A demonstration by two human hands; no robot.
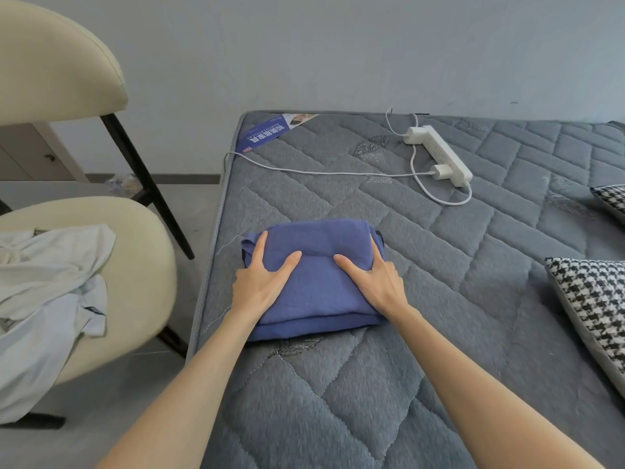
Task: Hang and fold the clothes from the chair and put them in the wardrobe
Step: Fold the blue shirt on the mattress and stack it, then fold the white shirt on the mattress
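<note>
Pressing the soft folded blue garment [318, 296], left hand [262, 282] and right hand [375, 282] lie flat, fingers straight.

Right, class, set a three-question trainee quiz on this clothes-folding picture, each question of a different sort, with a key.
1. True or false: the folded blue garment lies on the floor.
2. What lies on the mattress beyond it? A, a white power strip; B, a shoe; C, a book.
3. Fill in: crumpled pale clothes wait on the ____ seat.

Key: 1 false, it lies on the mattress, with the left hand and right hand pressing on it; 2 A; 3 chair.
</note>
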